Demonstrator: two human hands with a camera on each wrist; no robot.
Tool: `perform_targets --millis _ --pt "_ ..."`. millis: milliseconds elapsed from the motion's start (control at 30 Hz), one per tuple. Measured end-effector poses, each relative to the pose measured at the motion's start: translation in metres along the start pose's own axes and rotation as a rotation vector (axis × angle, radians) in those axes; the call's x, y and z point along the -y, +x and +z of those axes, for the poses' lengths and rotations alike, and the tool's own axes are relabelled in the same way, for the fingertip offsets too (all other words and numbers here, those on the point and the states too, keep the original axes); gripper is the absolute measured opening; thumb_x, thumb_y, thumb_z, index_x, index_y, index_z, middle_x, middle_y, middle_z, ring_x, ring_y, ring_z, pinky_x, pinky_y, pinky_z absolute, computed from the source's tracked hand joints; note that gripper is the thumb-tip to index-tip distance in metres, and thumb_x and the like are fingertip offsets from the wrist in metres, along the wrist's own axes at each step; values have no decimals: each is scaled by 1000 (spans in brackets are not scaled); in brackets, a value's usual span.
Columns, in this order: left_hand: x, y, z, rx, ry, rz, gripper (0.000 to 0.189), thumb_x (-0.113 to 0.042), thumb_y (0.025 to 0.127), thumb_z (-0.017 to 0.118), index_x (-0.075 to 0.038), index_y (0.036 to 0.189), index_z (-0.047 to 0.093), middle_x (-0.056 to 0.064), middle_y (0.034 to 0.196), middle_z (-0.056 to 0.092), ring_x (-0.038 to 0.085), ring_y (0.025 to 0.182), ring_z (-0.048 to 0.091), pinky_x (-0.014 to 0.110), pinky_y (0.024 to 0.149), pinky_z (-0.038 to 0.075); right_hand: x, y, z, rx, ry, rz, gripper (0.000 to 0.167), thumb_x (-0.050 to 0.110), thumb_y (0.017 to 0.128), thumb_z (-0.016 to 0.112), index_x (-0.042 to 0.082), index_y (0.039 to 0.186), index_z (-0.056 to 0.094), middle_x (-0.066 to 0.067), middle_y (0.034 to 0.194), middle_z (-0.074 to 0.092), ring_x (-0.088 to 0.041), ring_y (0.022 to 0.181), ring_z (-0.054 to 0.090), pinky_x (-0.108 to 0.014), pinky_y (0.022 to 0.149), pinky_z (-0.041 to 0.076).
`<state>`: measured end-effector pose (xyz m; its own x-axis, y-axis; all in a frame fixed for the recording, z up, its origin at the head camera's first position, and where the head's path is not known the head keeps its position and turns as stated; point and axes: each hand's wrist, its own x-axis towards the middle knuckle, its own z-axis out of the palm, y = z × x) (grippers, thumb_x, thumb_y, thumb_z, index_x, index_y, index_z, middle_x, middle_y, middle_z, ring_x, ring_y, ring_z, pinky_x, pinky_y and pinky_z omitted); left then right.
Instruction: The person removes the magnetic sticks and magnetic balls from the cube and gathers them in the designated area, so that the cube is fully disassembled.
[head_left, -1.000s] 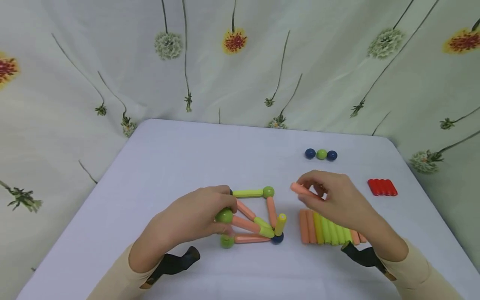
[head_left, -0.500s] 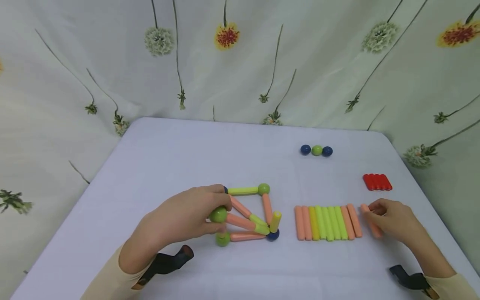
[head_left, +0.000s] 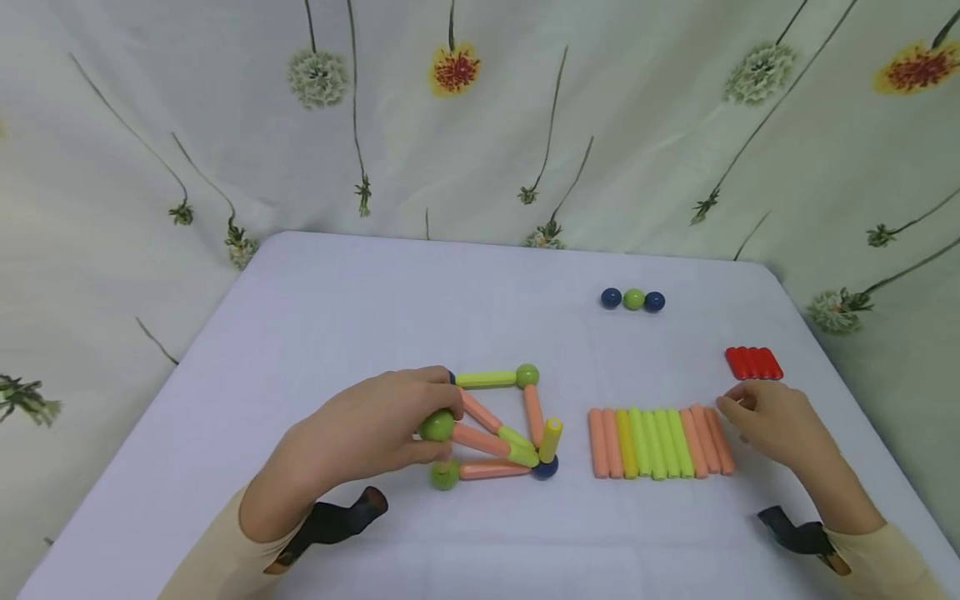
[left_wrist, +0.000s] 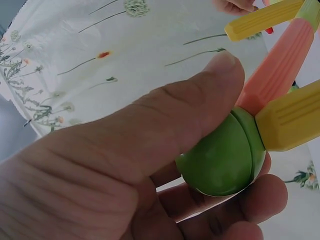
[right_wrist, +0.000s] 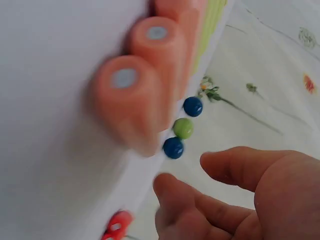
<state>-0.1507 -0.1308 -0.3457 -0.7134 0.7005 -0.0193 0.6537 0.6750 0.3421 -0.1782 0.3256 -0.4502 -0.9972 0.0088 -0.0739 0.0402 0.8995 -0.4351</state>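
Note:
My left hand [head_left: 367, 425] grips a green ball [left_wrist: 217, 155] with thumb and fingers. The ball is part of a frame of building sticks and balls; a salmon stick [head_left: 480, 440] and a yellow stick [left_wrist: 292, 120] run from it. The frame's dark blue corner ball [head_left: 546, 467] rests on the table with a short yellow stick [head_left: 551, 440] rising from it. My right hand [head_left: 776, 421] holds nothing, thumb and fingers apart, just right of a row of loose sticks. Nearest it lies the end salmon stick [head_left: 718, 440]; its end shows a grey disc in the right wrist view.
The row also has lime sticks [head_left: 662, 443] and a yellow stick [head_left: 627, 443]. Behind it sit two blue balls [head_left: 611, 298] and a green ball [head_left: 633, 299]. Several red sticks [head_left: 753, 363] lie right of these. A flowered cloth [head_left: 480, 125] hangs behind the table.
My right hand carried a salmon stick rightward, set it against the row's right end and let go. My left hand keeps its grip on the green ball.

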Motion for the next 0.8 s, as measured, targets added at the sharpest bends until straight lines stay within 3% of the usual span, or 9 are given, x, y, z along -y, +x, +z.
perform_targets --millis 100,167,367,500,567,633,800 --pt "-1 1 -1 4 7 -2 23 -21 80 80 -22 85 58 -11 81 45 6 67 46 24 60 41 30 2 -1 -50 -28 -85 30 24 92 64 -2 108 65 -13 89 65 -22 70 57 -34 56 50" --pt "-2 1 -1 6 13 -7 23 -21 80 80 -21 86 59 -10 82 45 6 67 46 24 60 41 58 2 0 -25 -7 -180 27 25 93 65 4 110 66 -9 91 65 -21 75 57 -34 61 51" --pt "-3 -1 1 2 20 -17 22 -22 80 81 -19 92 62 -10 82 45 6 67 46 24 60 41 149 -13 11 110 30 -596 28 35 95 63 21 120 64 12 97 57 -7 77 53 -25 66 49" --pt "-4 -2 2 -4 23 -7 22 -22 80 81 -20 90 61 -10 81 44 7 66 45 24 59 40 179 -27 22 122 -66 -823 18 29 91 70 23 108 68 12 98 52 -3 75 49 -19 64 46" --pt "-4 -2 3 -5 22 -8 22 -22 81 81 -20 90 61 -10 81 44 7 66 45 24 59 40 182 -32 27 99 -142 -859 12 22 87 75 21 97 69 11 90 51 -3 72 48 -18 62 45" --pt "-3 -2 4 -4 21 -11 22 -22 81 81 -20 90 61 -10 81 44 7 65 45 24 58 40 179 -38 30 93 -213 -843 13 17 82 79 19 87 67 10 83 50 -4 69 46 -18 60 44" --pt "-1 -3 4 -10 29 -14 22 -23 80 81 -20 90 61 -10 82 45 6 65 45 24 57 41 165 -49 39 202 -314 -693 20 15 79 81 18 91 64 11 81 51 -4 65 45 -19 59 45"
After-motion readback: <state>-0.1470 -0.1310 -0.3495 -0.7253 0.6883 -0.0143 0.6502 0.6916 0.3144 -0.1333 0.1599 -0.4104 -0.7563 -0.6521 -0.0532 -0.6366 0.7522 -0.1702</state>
